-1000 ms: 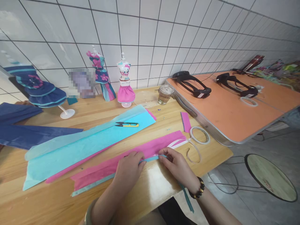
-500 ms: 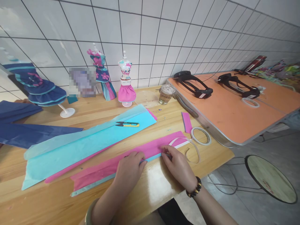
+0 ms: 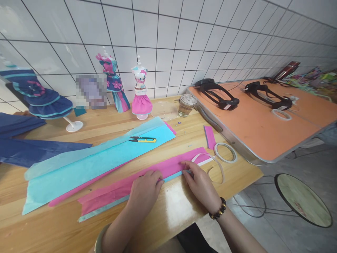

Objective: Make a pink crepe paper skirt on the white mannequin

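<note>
A long pink paper strip [image 3: 137, 182] lies on the wooden table [image 3: 173, 207], with a narrow light-blue ribbon [image 3: 105, 208] along its near edge. My left hand [image 3: 145, 192] presses flat on the strip and ribbon near the middle. My right hand [image 3: 200, 185], with a bead bracelet, pinches the ribbon against the strip's right part. A white tape backing [image 3: 210, 162] curls just beyond my right fingers.
A roll of tape [image 3: 225, 152] and a small pink scrap [image 3: 210, 136] lie to the right. Yellow snips [image 3: 143, 140] rest on a cyan sheet [image 3: 94, 163]. Dressed mini mannequins [image 3: 140, 92] and a glass jar [image 3: 185, 105] stand by the tiled wall. An orange table [image 3: 263, 123] carries headsets [image 3: 218, 94].
My right hand has lowered the raised ribbon onto the pink strip and slid slightly right. The loose ribbon end hanging off the table edge is no longer visible. My left hand stayed put.
</note>
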`<state>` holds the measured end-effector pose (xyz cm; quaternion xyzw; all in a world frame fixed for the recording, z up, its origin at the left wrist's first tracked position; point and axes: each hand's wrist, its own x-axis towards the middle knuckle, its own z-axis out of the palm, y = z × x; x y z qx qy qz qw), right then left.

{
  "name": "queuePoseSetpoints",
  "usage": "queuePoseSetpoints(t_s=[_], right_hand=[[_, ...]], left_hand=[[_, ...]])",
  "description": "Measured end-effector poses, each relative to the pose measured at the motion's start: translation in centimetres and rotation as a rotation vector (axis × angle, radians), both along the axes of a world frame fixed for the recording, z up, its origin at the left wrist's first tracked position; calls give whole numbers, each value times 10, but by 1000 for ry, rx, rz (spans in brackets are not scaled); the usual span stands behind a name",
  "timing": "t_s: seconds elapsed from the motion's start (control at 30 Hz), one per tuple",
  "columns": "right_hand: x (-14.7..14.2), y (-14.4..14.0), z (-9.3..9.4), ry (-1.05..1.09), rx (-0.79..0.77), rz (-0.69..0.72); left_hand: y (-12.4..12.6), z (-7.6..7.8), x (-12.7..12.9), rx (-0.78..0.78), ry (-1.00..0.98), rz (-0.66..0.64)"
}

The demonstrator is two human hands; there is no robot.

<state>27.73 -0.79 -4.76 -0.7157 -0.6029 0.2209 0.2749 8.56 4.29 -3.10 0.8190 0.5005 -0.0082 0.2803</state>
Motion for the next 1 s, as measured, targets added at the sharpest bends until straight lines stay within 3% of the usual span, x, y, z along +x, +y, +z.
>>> queuePoseSetpoints(t_s=[1.0], right_hand=[[-2,3,5,-34,-60,-22]], left_hand=[[-1,3,0,-25,2,24]])
